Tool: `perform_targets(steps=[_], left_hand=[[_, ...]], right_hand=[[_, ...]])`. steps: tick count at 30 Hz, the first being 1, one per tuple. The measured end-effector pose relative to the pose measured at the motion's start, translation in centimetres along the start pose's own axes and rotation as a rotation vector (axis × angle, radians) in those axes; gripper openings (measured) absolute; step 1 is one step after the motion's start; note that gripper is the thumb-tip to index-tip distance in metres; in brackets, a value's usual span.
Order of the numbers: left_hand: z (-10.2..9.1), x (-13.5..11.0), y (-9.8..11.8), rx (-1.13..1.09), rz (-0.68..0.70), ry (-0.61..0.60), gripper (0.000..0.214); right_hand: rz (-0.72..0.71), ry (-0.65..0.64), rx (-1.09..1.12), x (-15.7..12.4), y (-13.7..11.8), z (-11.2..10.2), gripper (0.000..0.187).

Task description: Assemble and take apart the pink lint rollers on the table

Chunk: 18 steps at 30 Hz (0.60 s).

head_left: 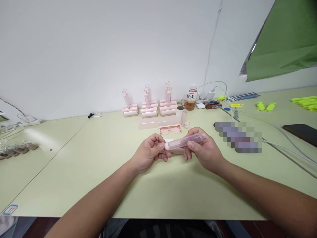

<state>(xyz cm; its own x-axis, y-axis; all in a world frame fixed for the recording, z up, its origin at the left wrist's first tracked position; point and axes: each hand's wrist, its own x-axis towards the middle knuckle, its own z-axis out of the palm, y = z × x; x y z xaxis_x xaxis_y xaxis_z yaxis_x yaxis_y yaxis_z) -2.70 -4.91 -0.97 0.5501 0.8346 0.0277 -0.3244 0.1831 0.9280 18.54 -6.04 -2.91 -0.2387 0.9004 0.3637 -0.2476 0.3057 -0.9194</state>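
My right hand point(201, 147) grips the body of a see-through pink tube point(179, 142), its narrower tip pointing right. At the tube's left end, my left hand point(152, 152) pinches the pale pink collar between thumb and fingers. Under the hands a pale pink piece lies on the table, mostly hidden. Just beyond are a pink tray-like part point(170, 129) with two round discs, a flat clear strip point(147, 126), a short upright clear tube point(183, 118) and a small pink ring-shaped piece point(187, 124).
Along the wall stand several pink roller-shaped pieces point(149, 113) with upright pink tubes. Right of them are a brown-grey cup point(180, 109), a drink bottle point(191, 98), cables and a blurred-out object point(237, 137). A dark phone point(302, 132) and yellow-green pieces point(266, 106) lie far right.
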Motion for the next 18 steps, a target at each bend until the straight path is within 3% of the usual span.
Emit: perform_targets(steps=[5,13,18], left_hand=[[0.2,-0.2,-0.1,0.081,0.007,-0.053,0.036],[-0.8,-0.3,-0.1,0.644,0.064,-0.107,0.040],[-1.0,-0.4,0.2,0.735,0.070,-0.156,0.046]], right_hand=[[0.098,-0.209,0.084,0.0,0.5,-0.5,0.032],[0.183,-0.308,0.243,0.0,-0.3,-0.3,0.032],[0.248,-0.362,0.307,0.1,-0.5,-0.5,0.042]])
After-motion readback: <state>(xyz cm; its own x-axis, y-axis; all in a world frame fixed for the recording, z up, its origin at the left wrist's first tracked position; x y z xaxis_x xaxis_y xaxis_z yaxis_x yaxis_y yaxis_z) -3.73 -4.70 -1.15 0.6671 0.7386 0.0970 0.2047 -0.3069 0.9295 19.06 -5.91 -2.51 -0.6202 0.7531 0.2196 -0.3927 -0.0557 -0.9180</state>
